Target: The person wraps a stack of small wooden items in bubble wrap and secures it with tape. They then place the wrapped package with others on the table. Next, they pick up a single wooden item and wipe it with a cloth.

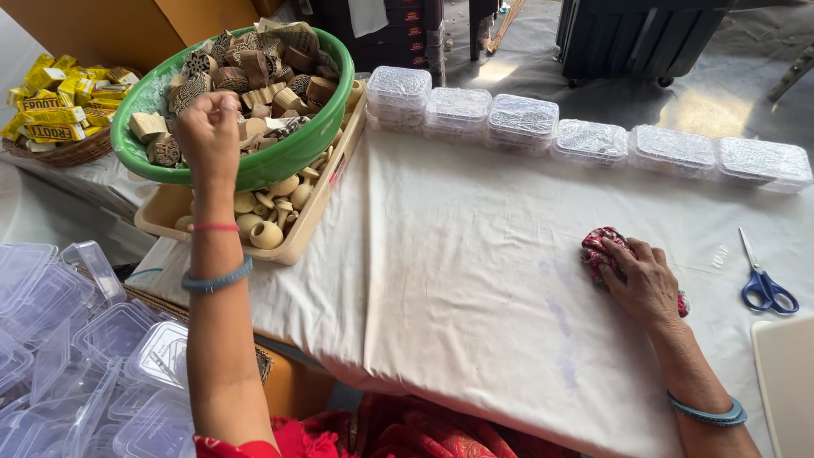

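My left hand is raised over the green bowl, which is piled with carved wooden stamp blocks. Its fingers are bunched together and point down into the bowl; whether they pinch a block is hidden. My right hand rests on the white cloth-covered table and presses a crumpled red patterned rag.
The bowl sits in a beige tray with round wooden pieces. A row of clear lidded boxes lines the table's far edge. Blue scissors lie at right. Empty clear boxes pile at left, a basket of yellow packets beyond.
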